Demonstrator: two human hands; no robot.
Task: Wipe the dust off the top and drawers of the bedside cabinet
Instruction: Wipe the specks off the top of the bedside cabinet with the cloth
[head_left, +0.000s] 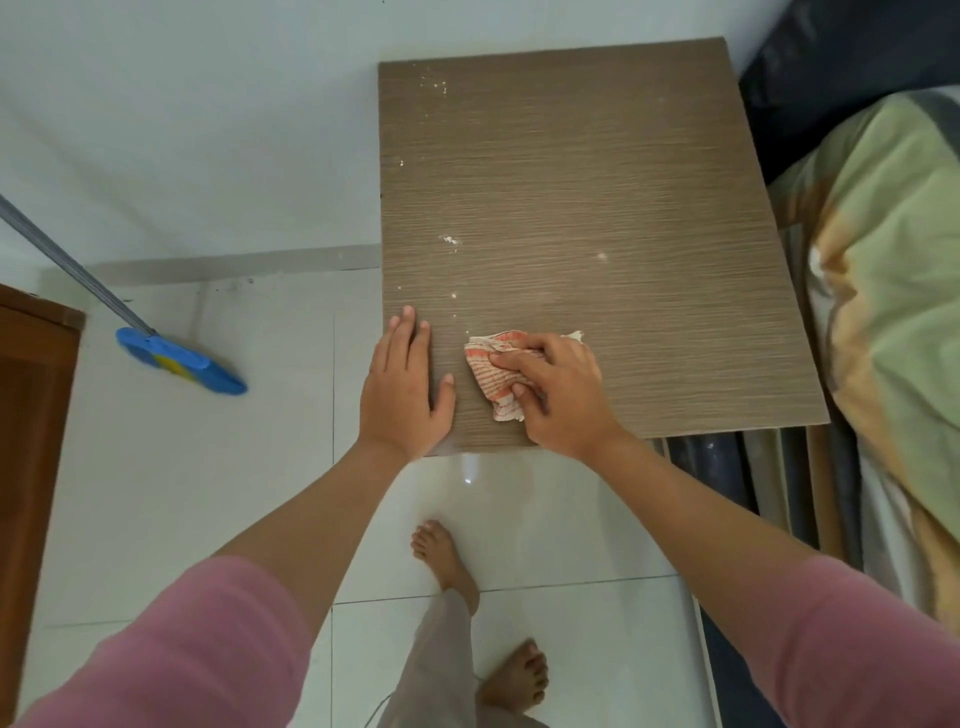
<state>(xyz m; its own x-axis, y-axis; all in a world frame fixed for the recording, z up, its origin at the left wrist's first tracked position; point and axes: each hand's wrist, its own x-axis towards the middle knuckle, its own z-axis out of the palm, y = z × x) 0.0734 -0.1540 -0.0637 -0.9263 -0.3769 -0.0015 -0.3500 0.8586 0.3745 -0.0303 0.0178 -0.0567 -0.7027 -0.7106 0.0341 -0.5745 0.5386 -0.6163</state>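
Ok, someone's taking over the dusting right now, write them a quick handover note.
Left hand: flat, fingers straight, pressing the near left corner of the cabinet top.
Right hand: grips the striped cloth on the top, near the front edge.
Done: can't tell how much has been wiped.
Left: white specks mid-top, more at the far left corner and along the left edge. The drawers aren't in view; they still need wiping.

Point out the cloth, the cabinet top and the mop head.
cloth (491, 376): head view, on its striped folds left of the right hand.
cabinet top (597, 171): head view, on bare wood grain.
mop head (179, 361): head view, on its blue middle.
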